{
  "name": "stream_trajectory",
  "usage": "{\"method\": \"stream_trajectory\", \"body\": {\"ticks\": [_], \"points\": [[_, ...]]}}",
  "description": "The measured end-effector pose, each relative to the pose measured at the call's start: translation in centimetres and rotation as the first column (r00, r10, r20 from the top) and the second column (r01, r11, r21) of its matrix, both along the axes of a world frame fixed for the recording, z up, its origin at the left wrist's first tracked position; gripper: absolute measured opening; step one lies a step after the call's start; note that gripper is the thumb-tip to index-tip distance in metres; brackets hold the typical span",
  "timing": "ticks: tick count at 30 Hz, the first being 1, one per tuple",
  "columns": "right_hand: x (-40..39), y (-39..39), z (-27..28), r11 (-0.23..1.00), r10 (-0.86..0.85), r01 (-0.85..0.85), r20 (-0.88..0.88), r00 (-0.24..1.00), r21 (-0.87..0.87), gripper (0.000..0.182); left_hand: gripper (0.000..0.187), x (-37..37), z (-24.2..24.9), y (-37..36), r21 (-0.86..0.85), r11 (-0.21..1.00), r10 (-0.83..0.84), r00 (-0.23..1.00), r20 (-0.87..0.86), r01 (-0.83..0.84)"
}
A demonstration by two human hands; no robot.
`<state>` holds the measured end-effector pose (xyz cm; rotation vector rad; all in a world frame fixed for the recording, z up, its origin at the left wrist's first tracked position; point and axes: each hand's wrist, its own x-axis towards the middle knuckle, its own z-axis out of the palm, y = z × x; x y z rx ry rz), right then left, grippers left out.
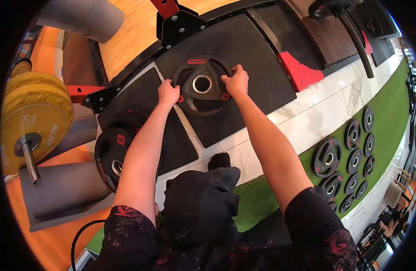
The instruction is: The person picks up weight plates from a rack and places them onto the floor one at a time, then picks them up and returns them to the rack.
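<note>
Both hands grip a round black weight plate (203,97) with a silver centre ring, wide handle openings and a red ZIVA label at its far side. My left hand (168,93) is closed on the plate's left rim. On the opposite side, my right hand (236,82) has its fingers wrapped round the right rim. In this view the plate overlaps a black rubber mat (266,86). Left of my left forearm, more black plates (109,147) lie stacked, the top one marked 10 in red and partly hidden by the arm.
Yellow 15 kg plates (36,122) sit on a bar at the left, near grey cylinders (81,20). A red rack foot (300,72) stands right of the mat. Several black plates (329,158) lie in rows on green turf (257,194). White tiles (285,126) border the mat.
</note>
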<state>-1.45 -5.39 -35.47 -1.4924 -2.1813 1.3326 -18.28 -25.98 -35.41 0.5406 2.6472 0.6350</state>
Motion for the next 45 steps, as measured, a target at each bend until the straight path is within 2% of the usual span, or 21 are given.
{"method": "stream_trajectory", "body": {"ticks": [4,5,7,10,11,13,14,16,20,22,25,27,29,31,35,37,38,40,45], "points": [[-3.0,-0.4,-1.4,0.999,0.036,-0.036,0.023,0.999,0.007,0.045,0.047,-2.2,-2.4,-0.7,-0.008,0.998,0.066,0.998,-0.02,-0.066],[-3.2,-0.7,-1.8,0.998,0.04,-0.041,0.031,0.999,0.054,0.044,0.047,-2.4,-3.0,-0.8,-0.011,0.997,0.073,0.997,-0.01,-0.073],[-4.1,-0.8,-2.2,0.994,0.046,-0.05,0.045,0.998,0.096,0.042,0.043,-3.2,-5.1,-0.8,-0.028,0.998,0.046,0.994,-0.098,-0.049],[-3.9,0.3,-3.0,0.948,0.173,-0.207,0.152,0.973,0.243,0.039,0.04,-2.7,-6.1,-0.5,-0.031,0.997,0.077,0.997,-0.015,-0.077],[-3.8,0.6,-3.1,0.947,0.172,-0.208,0.159,0.972,0.246,0.039,0.04,-2.5,-5.8,0.0,-0.028,0.997,0.077,0.997,-0.008,-0.077],[-4.0,0.8,-3.0,0.935,0.197,-0.255,0.234,0.952,0.248,0.037,0.044,-2.3,-5.3,0.3,-0.021,0.989,0.148,0.975,0.163,-0.146],[-4.2,0.7,-3.0,0.936,0.198,-0.255,0.234,0.952,0.243,0.037,0.044,-2.3,-5.3,0.2,-0.027,0.989,0.148,0.975,0.163,-0.146],[-4.4,1.0,-3.1,0.892,0.258,-0.339,0.279,0.925,0.3,0.035,0.047,-2.4,-6.0,0.3,-0.015,0.985,0.17,0.976,0.138,-0.17],[-5.2,0.9,-3.4,0.865,0.271,-0.383,0.342,0.9,0.325,0.034,0.048,-2.4,-5.3,0.2,-0.03,0.986,0.168,0.981,0.096,-0.166],[-5.0,0.9,-3.7,0.824,0.29,-0.413,0.337,0.896,0.389,0.034,0.046,-1.8,-5.3,0.4,-0.086,0.991,0.105,0.994,-0.017,-0.106],[-4.4,0.9,-3.3,0.817,0.321,-0.475,0.426,0.846,0.327,0.031,0.043,-1.4,-4.6,0.6,-0.109,0.994,0.023,0.996,-0.091,-0.033],[-3.4,1.3,-3.5,0.84,0.309,-0.445,0.401,0.863,0.31,0.026,0.044,-1.9,-5.0,1.1,-0.173,0.985,-0.023,0.997,-0.075,0.009],[-1.1,2.1,-1.4,0.85,0.311,-0.418,0.336,0.889,0.319,0.028,0.047,0.2,-1.7,3.0,-0.275,0.96,0.003,0.979,-0.203,-0.06],[2.2,3.4,0.7,0.871,0.255,-0.344,0.276,0.927,0.35,0.029,0.05,1.6,-0.8,4.2,-0.235,0.972,-0.11,0.928,-0.355,0.025],[11.7,6.7,5.2,0.905,0.142,-0.233,0.263,0.954,0.357,0.028,0.05,7.3,2.5,9.8,-0.004,0.975,-0.216,0.939,-0.268,0.223],[17.0,8.6,6.7,0.907,0.081,-0.176,0.253,0.964,0.383,0.028,0.049,10.7,3.8,13.3,0.031,0.923,-0.354,0.876,-0.328,0.384],[19.9,9.5,7.5,0.904,0.047,-0.141,0.233,0.971,0.404,0.03,0.049,12.7,4.4,15.1,0.039,0.91,-0.378,0.866,-0.327,0.412],[25.8,11.4,9.0,0.901,-0.016,-0.064,0.182,0.983,0.429,0.033,0.049,17.1,6.0,19.2,0.105,0.859,-0.464,0.849,-0.251,0.501],[43.2,16.1,11.1,0.902,-0.155,0.062,0.186,0.97,0.428,0.039,0.049,32.2,9.0,26.6,0.166,0.759,-0.621,0.777,-0.106,0.629]]}}
